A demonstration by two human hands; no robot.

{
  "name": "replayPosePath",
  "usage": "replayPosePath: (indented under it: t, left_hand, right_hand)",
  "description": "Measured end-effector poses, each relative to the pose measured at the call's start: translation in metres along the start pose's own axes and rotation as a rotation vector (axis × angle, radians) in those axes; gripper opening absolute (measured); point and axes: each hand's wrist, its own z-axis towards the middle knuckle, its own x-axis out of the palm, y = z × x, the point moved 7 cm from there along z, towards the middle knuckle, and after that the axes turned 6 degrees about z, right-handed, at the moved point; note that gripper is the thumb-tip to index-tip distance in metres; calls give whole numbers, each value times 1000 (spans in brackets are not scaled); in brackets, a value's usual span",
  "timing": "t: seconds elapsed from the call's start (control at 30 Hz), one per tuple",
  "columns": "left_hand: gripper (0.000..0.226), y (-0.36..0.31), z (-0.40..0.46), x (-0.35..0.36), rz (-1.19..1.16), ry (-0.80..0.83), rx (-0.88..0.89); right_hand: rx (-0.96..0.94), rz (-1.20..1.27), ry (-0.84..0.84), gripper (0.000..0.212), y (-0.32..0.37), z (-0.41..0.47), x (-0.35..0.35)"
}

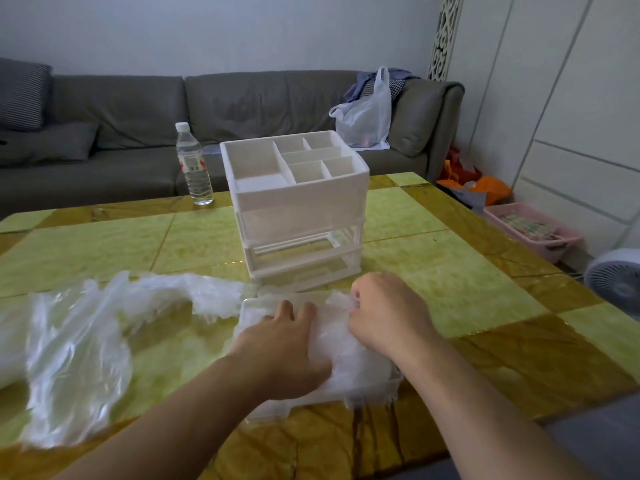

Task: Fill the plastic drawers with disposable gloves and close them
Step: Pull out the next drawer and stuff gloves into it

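Note:
A white plastic drawer unit (301, 202) stands mid-table with an open compartment tray on top; its middle slot is empty. A clear drawer (277, 407) lies pulled out on the table in front of me, stuffed with crumpled clear disposable gloves (346, 355). My left hand (280, 348) presses flat on the gloves at the drawer's left side, fingers spread. My right hand (384, 306) is curled, pinching glove plastic at the drawer's far right corner. A loose heap of more gloves and their clear bag (79, 348) spreads over the table's left side.
A water bottle (194, 164) stands at the table's far edge, left of the unit. Behind is a grey sofa (242, 109) with a white plastic bag (367, 116). A pink basket (533, 230) and a fan (613, 278) sit on the floor at right.

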Motion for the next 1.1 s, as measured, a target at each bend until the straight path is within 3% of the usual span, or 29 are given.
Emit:
replayPosePath:
  t: [0.1,0.23,0.33,0.43,0.57,0.67,0.77,1.0,1.1]
  left_hand:
    - [87,2,5,5,-14,25,-1]
    - [88,-1,10,9,21,27,-2]
    - [86,-4,15,13,39,30,7]
    - [85,-9,16,13,83,41,48]
    - [107,-3,15,15,107,37,35]
    - [98,3,15,16,-2,-8,1]
    - [95,6,14,17,-97,-13,-26]
    - [94,19,14,22,-422,3,-197]
    - [73,21,9,17,-556,-69,-218]
  right_hand:
    - [85,-3,13,11,-6,-1,0]
    - [73,-31,-2,54,7,-4,-7]
    - [-105,98,-75,36,41,-11,-24]
    - [-107,221,63,13,61,-24,-8]
    - [-32,120,264,35,48,-26,34]
    - [37,-22,400,71,31,-22,52]
    - [98,-27,451,86,22,-22,61]
    - [137,30,467,86,17,-17,70]
    - [137,17,487,88,16,-18,70]
